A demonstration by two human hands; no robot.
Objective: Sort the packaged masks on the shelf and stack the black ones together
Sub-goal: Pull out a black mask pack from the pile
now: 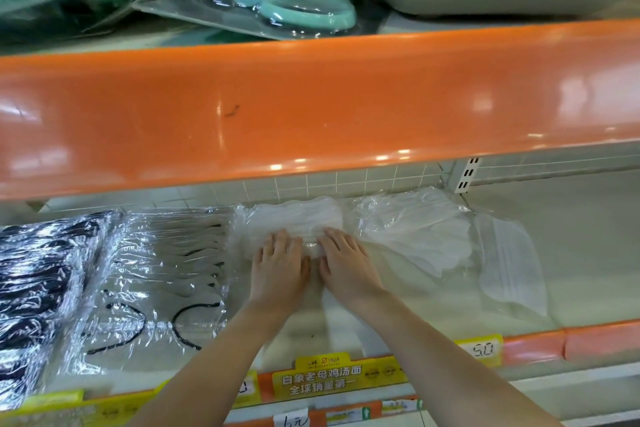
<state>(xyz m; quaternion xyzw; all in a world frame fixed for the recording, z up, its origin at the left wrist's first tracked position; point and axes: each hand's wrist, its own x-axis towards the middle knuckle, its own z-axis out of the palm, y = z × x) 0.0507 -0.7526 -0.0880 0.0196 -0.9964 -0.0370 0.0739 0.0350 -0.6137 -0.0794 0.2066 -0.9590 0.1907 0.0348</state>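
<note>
Both hands [280,262] [344,262] pressed flat, fingers straight, on a white mask pack [292,224].
Black mask packs [38,274] lay far left, long axis near-to-far, nearer the left hand.

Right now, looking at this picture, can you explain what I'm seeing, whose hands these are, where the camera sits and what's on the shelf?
There is no machine here. A person wears a camera on the head, so the single picture looks forward and down at their own bare arms reaching into a shop shelf under an orange shelf edge.

The left hand and the right hand rest side by side, fingers fairly straight, on a pack of white masks in clear wrapping. They seem to press it rather than grip it.

More white packs lie to the right. To the left lie clear packs with black ear loops, and at the far left black packs. Price tags run along the front.
</note>
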